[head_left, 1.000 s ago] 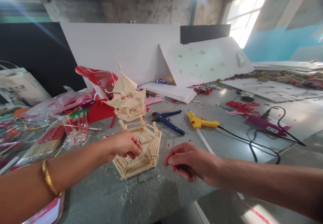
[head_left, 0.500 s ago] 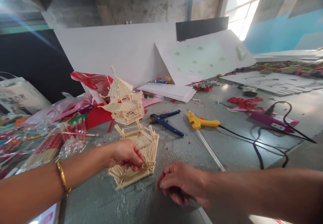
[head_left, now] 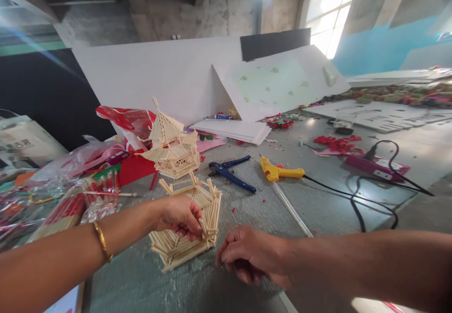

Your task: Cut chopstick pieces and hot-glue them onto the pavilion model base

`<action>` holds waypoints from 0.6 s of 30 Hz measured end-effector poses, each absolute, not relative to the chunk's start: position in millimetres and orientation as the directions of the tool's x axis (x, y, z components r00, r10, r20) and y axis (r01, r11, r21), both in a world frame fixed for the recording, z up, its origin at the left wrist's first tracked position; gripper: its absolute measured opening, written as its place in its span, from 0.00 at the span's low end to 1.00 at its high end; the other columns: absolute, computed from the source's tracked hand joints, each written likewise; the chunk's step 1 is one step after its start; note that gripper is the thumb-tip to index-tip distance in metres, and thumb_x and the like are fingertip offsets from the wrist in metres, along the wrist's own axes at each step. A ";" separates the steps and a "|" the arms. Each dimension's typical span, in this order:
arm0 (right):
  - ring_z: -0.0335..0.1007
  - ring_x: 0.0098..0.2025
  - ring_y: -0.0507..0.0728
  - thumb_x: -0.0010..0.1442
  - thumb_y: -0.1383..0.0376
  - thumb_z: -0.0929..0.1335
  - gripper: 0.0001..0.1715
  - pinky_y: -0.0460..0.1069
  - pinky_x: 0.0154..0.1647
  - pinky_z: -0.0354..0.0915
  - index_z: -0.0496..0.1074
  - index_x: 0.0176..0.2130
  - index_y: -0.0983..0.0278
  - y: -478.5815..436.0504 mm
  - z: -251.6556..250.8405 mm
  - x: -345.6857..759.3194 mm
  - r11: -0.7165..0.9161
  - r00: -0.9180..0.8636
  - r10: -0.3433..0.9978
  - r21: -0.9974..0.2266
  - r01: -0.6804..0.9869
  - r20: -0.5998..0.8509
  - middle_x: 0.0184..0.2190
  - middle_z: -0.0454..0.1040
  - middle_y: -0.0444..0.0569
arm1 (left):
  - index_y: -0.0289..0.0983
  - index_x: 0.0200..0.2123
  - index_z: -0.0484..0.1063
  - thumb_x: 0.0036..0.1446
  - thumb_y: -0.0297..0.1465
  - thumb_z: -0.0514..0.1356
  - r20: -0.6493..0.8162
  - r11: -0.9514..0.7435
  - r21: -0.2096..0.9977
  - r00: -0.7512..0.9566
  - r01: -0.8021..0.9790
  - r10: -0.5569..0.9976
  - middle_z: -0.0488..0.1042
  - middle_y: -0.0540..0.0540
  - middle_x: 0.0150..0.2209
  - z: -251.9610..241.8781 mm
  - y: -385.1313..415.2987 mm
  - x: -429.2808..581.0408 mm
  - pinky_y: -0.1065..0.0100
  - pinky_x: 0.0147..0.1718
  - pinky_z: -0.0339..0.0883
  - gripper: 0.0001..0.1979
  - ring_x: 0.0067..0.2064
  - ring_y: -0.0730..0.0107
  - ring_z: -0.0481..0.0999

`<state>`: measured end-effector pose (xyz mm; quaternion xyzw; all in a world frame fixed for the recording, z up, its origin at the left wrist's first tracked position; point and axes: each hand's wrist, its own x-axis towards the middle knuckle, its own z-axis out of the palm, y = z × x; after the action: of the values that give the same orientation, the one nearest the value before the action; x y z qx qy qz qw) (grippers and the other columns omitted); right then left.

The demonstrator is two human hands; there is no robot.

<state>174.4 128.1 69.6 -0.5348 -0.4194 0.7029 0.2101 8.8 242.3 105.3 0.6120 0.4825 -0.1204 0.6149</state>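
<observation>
In front of me lies a six-sided frame [head_left: 183, 253] built of thin wooden sticks, with short upright posts at its corners. My left hand [head_left: 183, 219] reaches over it, thumb and finger pinching a short wooden stick [head_left: 202, 227] at its right corner. Part of the frame is hidden beneath that hand. Just right of the frame, apart from it, my right hand [head_left: 247, 254] hovers low with fingers curled together; whether anything is in them is hidden. Behind the frame stands a small stick pavilion [head_left: 174, 150] with a pointed roof.
Blue cutting pliers [head_left: 231, 172] lie beyond the frame. A yellow glue gun [head_left: 280, 171] with a clear glue stick [head_left: 291, 209] rests to the right, its cord running to a purple power strip [head_left: 376, 166]. Bundled sticks [head_left: 60, 214] and plastic wrappers crowd the left.
The view has shifted slightly. My left hand stays at the frame's right corner, with the pinched stick now more visible. My right hand remains in nearly the same place beside the frame.
</observation>
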 end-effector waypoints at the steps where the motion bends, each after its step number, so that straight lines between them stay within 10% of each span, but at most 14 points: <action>1: 0.53 0.10 0.44 0.46 0.73 0.61 0.09 0.39 0.08 0.47 0.70 0.24 0.66 128.4 70.6 174.0 -0.564 -0.340 0.743 -0.813 0.145 -0.576 0.12 0.61 0.38 | 0.36 0.21 0.69 0.33 0.26 0.66 -0.741 0.220 0.636 0.506 0.740 0.441 0.73 0.53 0.17 105.1 242.5 9.0 0.77 0.17 0.52 0.09 0.20 0.80 0.68; 18: 0.52 0.11 0.45 0.42 0.73 0.62 0.11 0.40 0.09 0.46 0.69 0.29 0.65 132.5 70.4 169.0 -0.581 -0.320 0.750 -0.808 0.098 -0.579 0.11 0.60 0.37 | 0.36 0.22 0.70 0.31 0.26 0.64 -0.723 0.124 0.642 0.543 0.757 0.427 0.71 0.54 0.17 100.6 241.6 13.5 0.77 0.16 0.48 0.08 0.19 0.80 0.68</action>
<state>169.0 132.5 70.4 -0.5361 -0.3956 0.7094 0.2299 13.5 241.6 100.6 0.6471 0.4575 -0.1385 0.5940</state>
